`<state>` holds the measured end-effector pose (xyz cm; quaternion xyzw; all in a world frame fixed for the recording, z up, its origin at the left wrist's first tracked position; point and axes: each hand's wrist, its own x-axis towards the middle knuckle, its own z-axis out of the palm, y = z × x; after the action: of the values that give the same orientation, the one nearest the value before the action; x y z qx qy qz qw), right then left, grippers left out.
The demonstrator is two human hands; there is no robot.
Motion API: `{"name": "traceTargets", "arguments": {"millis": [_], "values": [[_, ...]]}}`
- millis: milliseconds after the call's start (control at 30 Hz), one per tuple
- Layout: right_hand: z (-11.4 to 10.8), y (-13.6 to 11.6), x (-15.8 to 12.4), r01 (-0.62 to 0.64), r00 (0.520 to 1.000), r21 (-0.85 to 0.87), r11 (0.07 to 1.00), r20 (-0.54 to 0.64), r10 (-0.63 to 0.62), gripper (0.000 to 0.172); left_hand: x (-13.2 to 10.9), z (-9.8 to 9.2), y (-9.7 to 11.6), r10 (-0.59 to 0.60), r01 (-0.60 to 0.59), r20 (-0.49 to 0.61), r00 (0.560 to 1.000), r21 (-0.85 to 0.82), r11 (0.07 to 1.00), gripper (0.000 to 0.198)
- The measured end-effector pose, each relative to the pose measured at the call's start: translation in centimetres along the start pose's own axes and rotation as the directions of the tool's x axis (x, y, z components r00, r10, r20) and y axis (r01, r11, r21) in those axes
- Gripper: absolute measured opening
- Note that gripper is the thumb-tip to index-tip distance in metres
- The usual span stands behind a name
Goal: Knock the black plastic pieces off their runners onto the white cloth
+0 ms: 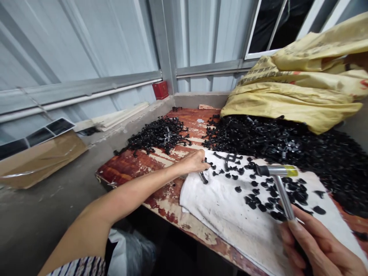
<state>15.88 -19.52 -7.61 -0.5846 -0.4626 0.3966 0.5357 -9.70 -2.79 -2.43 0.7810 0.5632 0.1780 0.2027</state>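
Note:
My left hand (194, 161) is closed at the left edge of the white cloth (212, 212), gripping a black plastic part (204, 177) whose arm pokes out below the fingers. Much of that part is hidden by the hand. In my right hand (319, 241) is a mallet (283, 193) with a metal shaft, its head raised over the cloth with one black face and one yellow face. Small black suction-cup-like pieces (254, 191) lie scattered beneath it. A branched black part (228, 159) rests on the cloth just right of my left hand.
Behind the left hand is a pile of black parts (161, 134) on the worn red-brown table (126, 168). A larger heap (258, 138) spills from a yellow sack (284, 99) at the right. A red box (160, 90) stands in the corner; a cardboard piece (43, 157) leans left.

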Motion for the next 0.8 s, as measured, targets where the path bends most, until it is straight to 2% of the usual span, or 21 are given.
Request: {"name": "traceTargets", "arguments": {"millis": [100, 167, 233, 300, 333, 433, 500, 633, 700, 800], "values": [[0.3, -1.1, 0.0, -0.065, 0.998, 0.023, 0.998, -0.007, 0.065, 0.056, -0.1, -0.4, 0.1, -0.073, 0.068, -0.037, 0.997, -0.115, 0.991, 0.025], [0.5, -2.1, 0.0, -0.109, 0.993, 0.010, 0.994, 0.037, 0.109, 0.058, -0.3, -1.2, 0.5, -0.118, 0.102, -0.056, 0.991, -0.223, 0.970, 0.023], [0.6, -2.7, 0.1, -0.128, 0.990, 0.011, 0.992, 0.068, 0.127, 0.054, -0.8, -1.9, 1.3, -0.133, 0.112, -0.033, 0.991, -0.366, 0.924, 0.017], [0.7, -3.0, 0.1, -0.123, 0.988, 0.020, 0.992, 0.101, 0.120, 0.048, -1.9, -1.9, 2.6, -0.094, 0.109, 0.054, 0.994, -0.474, 0.874, 0.012], [0.7, -3.1, 0.0, -0.117, 0.987, 0.024, 0.993, 0.118, 0.113, 0.045, -2.6, -1.6, 3.4, -0.037, 0.093, 0.118, 0.992, -0.519, 0.850, 0.010], [1.4, -3.8, -0.1, -0.090, 0.985, 0.012, 0.996, 0.147, 0.088, 0.039, -4.9, 0.3, 6.1, 0.090, 0.120, 0.304, 0.948, -0.608, 0.785, 0.006], [1.9, -4.4, -0.1, -0.072, 0.983, -0.016, 0.997, 0.167, 0.074, 0.036, -6.0, 1.8, 7.5, 0.172, 0.115, 0.363, 0.916, -0.646, 0.754, 0.006], [2.8, -5.1, 0.2, -0.064, 0.969, 0.006, 0.998, 0.239, 0.060, 0.029, -7.0, 3.3, 8.5, 0.273, 0.044, 0.349, 0.896, -0.684, 0.728, 0.006], [3.0, -4.8, 0.4, -0.061, 0.971, 0.020, 0.998, 0.233, 0.054, 0.026, -7.2, 3.3, 8.4, 0.259, 0.054, 0.370, 0.892, -0.658, 0.751, 0.006], [3.4, -4.2, 0.4, -0.047, 0.979, 0.031, 0.998, 0.201, 0.040, 0.023, -7.6, 3.0, 8.3, 0.257, 0.030, 0.435, 0.863, -0.552, 0.833, 0.013]]}}
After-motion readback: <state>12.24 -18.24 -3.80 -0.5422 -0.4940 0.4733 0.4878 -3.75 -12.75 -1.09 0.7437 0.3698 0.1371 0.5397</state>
